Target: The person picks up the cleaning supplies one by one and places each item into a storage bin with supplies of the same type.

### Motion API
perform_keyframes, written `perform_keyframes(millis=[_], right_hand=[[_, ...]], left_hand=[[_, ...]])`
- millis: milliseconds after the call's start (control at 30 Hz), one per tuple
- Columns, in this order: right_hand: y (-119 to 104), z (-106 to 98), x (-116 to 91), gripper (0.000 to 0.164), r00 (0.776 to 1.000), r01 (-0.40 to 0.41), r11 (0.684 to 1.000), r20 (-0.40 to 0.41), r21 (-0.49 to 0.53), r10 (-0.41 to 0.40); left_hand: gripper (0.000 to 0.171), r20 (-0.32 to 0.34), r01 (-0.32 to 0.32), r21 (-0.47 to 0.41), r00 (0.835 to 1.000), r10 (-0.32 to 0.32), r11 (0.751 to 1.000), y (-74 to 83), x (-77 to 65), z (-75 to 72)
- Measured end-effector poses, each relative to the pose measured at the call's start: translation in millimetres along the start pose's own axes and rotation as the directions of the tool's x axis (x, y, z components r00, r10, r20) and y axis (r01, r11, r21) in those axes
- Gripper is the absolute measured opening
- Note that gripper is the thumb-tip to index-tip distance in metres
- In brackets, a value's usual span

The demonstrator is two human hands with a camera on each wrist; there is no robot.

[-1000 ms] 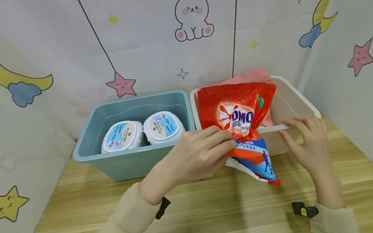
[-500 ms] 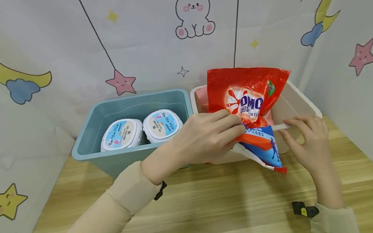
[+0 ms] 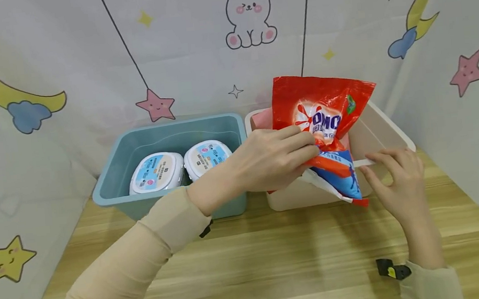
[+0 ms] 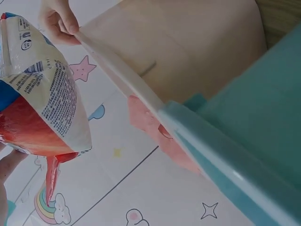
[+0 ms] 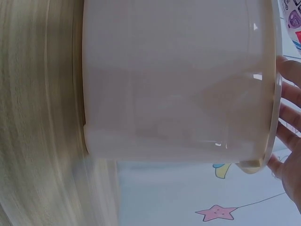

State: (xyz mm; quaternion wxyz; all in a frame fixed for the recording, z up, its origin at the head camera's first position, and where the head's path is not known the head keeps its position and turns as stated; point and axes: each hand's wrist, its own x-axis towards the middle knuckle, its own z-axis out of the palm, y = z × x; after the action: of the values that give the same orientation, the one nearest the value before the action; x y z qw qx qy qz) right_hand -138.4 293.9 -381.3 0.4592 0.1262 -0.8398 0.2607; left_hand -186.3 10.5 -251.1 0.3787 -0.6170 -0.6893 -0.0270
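Observation:
My left hand (image 3: 273, 160) grips a red and blue bag of OMO laundry powder (image 3: 327, 112) by its creased middle. The bag hangs tilted over the front rim of a beige bin (image 3: 300, 197), its lower corner outside that rim. In the left wrist view the bag's white printed back (image 4: 59, 94) shows, apart from the bin. At the bin's front right, my right hand (image 3: 403, 182) holds the rim, fingers on top and thumb in front. Inside the bin lies a pink item (image 3: 262, 119), mostly hidden behind the bag.
A teal bin (image 3: 140, 198) stands left of the beige one, close beside it. It contains two white tubs with blue lids, a left tub (image 3: 157, 172) and a right tub (image 3: 205, 157). Both bins sit on a wooden table (image 3: 276, 261) before a patterned cloth (image 3: 195, 52).
My left hand has lifted the laundry powder bag up and to the right, away from me. The right hand has stayed on the beige bin's rim.

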Motion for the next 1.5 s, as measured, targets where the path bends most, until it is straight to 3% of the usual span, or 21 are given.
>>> perform_keyframes(millis=[200,633,800,1000,1100,1300,1500], right_hand=[[-1.2,-1.5,1.2,0.062,1.000,-0.004,1.000,0.005,-0.006,0.004],[-1.2,-0.7,0.1,0.054,1.000,0.005,1.000,0.000,-0.001,-0.005],[-2.5,-1.5,0.0,0.037,1.000,-0.015,1.000,0.015,-0.001,0.015],[-3.2,-2.3,-0.3,0.031,1.000,-0.019,1.000,0.017,-0.006,0.020],[-2.4,-2.3,-0.9,0.033,1.000,-0.015,1.000,0.009,-0.009,0.015],[-0.2,-0.3,0.2,0.060,1.000,0.002,1.000,-0.018,-0.007,-0.002],[1.5,1.4,-1.3,0.054,1.000,0.020,1.000,-0.017,0.005,-0.020]], left_hand=[[0.020,0.064,-0.017,0.002,0.998,0.016,1.000,-7.2,6.4,1.8],[0.025,0.211,0.050,-0.064,0.977,-0.035,0.997,-20.6,16.8,13.9],[0.024,0.221,0.052,-0.066,0.974,-0.036,0.996,-25.5,18.3,18.2],[0.024,0.236,0.061,-0.099,0.971,-0.036,0.993,-29.1,18.4,25.3],[0.026,0.277,0.093,-0.144,0.959,-0.050,0.985,-31.8,19.8,30.8],[0.030,0.349,0.160,-0.184,0.933,-0.088,0.970,-39.1,20.8,38.2],[0.031,0.373,0.181,-0.159,0.921,-0.111,0.970,-44.1,19.9,44.6]])
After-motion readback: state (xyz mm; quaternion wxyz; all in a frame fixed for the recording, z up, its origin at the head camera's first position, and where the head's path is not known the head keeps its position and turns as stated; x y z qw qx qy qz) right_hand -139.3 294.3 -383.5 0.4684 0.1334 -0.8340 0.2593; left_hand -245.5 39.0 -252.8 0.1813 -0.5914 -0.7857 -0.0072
